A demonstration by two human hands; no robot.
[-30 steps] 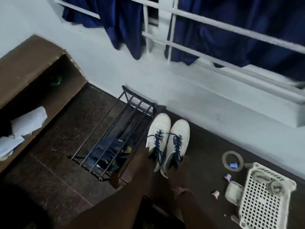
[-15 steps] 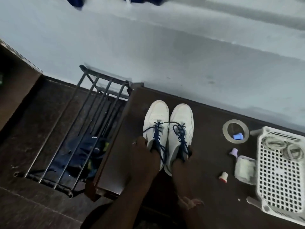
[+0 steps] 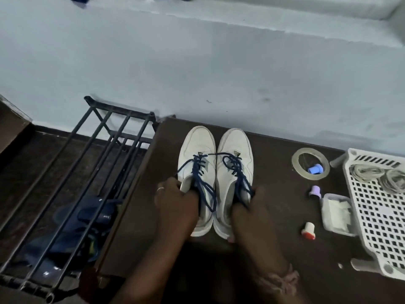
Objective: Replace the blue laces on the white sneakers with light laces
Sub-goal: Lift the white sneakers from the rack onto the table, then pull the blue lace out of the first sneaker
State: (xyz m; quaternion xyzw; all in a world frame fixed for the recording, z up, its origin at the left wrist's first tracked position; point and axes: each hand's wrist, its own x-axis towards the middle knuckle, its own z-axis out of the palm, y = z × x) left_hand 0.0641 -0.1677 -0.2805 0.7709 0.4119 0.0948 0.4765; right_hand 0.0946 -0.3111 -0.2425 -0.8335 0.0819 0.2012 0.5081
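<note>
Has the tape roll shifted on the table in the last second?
No. The tape roll still lies just left of the white basket's far corner, blue cap inside it.

Pale blue wall (image 3: pixel 197 69), dark brown table (image 3: pixel 274 172), black metal rack (image 3: pixel 109 139), dim light

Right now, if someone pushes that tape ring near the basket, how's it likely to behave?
The tape ring lies flat on the dark table, so it would probably slide, not roll. It looks thin and hollow, so likely light. A small blue piece sits inside it and would probably get dragged along. Stood on edge, it could roll.
</note>
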